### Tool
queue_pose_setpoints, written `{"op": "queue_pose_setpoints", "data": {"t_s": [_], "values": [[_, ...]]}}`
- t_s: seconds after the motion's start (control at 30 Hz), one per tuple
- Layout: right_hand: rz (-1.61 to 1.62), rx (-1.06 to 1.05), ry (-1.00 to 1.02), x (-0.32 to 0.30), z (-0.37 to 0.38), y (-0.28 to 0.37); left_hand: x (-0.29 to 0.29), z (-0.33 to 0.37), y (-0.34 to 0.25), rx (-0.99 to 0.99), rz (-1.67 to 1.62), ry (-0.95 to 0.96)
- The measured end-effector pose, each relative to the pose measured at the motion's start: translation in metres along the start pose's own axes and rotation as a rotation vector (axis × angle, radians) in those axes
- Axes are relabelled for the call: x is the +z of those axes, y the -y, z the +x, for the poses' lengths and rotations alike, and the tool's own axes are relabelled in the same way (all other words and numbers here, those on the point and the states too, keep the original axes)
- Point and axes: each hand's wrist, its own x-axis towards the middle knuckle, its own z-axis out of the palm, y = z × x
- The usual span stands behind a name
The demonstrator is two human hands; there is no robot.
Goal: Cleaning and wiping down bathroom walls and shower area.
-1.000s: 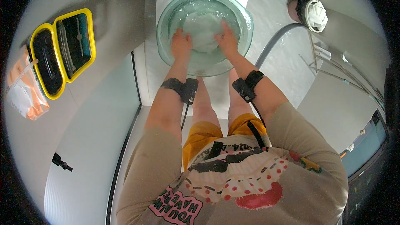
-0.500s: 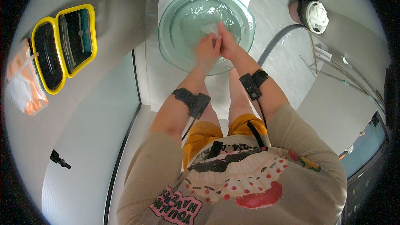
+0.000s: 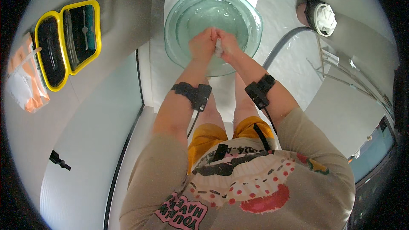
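White cloth (image 3: 218, 48) is squeezed between our left hand (image 3: 203, 44) and right hand (image 3: 228, 45), both closed and pressed together over the green-tinted basin (image 3: 171, 38) of water (image 3: 211, 12). Our beige shirt (image 3: 260, 166) bears a pink lettered patch (image 3: 182, 214); leftward, an orange-and-white packet (image 3: 32, 79) shows print too small to read.

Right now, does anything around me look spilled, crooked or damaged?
Nothing clearly spilled or broken stands out. The basin looks intact; your left hand and right hand clasp a white bundle there. Only the bin at upper right seems untidy, crumpled white stuff bulging at its rim.
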Motion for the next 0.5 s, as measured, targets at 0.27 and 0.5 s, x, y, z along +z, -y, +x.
{"op": "queue_pose_setpoints", "data": {"t_s": [0.27,0.5], "values": [[-0.917,-0.667,-0.257,-0.031,-0.013,0.033,0.001,0.004,0.02,-0.316,-0.568,-0.487],[-1.41,-0.972,-0.33,-0.033,-0.013,0.021,0.016,-0.007,0.051,-0.101,0.043,-0.375]]}}
